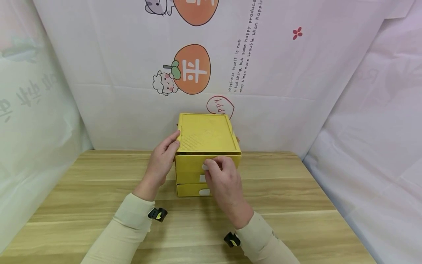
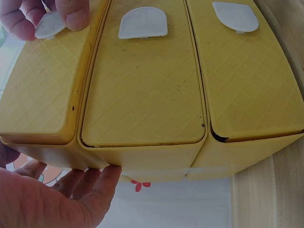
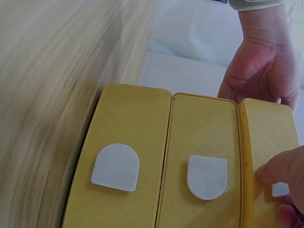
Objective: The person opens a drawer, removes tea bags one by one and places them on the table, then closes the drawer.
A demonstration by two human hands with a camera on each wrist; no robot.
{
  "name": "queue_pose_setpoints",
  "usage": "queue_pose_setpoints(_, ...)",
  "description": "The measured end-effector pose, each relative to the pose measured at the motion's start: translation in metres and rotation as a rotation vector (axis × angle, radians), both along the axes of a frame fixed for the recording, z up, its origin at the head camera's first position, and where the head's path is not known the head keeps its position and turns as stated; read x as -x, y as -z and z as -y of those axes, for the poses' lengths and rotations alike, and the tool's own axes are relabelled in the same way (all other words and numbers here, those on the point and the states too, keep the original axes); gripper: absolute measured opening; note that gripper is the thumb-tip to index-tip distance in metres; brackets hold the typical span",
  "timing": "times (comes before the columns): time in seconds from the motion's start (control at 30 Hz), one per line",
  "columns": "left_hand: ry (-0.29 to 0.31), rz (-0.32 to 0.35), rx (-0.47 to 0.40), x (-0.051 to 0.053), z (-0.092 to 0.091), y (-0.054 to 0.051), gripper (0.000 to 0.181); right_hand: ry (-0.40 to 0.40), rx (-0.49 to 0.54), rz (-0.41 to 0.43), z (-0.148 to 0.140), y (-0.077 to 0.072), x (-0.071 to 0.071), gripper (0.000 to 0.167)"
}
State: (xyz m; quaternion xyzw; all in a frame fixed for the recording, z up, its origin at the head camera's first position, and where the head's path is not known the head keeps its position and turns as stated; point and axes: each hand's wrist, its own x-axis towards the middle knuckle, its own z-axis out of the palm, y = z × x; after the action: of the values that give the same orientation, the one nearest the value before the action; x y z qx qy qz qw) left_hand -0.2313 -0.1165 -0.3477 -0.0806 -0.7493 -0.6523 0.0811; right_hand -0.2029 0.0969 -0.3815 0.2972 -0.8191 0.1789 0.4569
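A yellow three-drawer box [image 1: 207,132] stands on the wooden table. Each drawer front carries a white tab handle. My right hand [image 1: 225,183] pinches the tab [image 2: 50,26] of the top drawer [image 1: 189,161] between thumb and fingers. That drawer juts slightly forward of the middle one, and a thin dark gap shows under the box's top edge. My left hand [image 1: 160,161] rests on the box's left side, its fingers against the side wall. The tabs of the middle drawer [image 2: 145,23] and the bottom drawer [image 3: 116,168] are untouched. The drawers' contents are hidden.
Behind the box hangs a white printed sheet [image 1: 270,121] with cartoon figures and lettering. White sheets also flank the wooden table [image 1: 280,205] at left and right. A black band with a small device [image 1: 158,214] sits at each wrist.
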Motion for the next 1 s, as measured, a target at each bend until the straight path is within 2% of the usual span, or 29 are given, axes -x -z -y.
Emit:
queue_pose_setpoints(0.77, 0.011, -0.006, -0.005, -0.003, -0.003, 0.001, 0.052, -0.066, -0.014, -0.028, -0.008, -0.001, -0.018, 0.017)
queue_pose_setpoints(1.0, 0.009, -0.012, -0.001, -0.003, -0.004, 0.001, 0.051, -0.072, -0.022, -0.043, -0.01, -0.001, -0.023, 0.012)
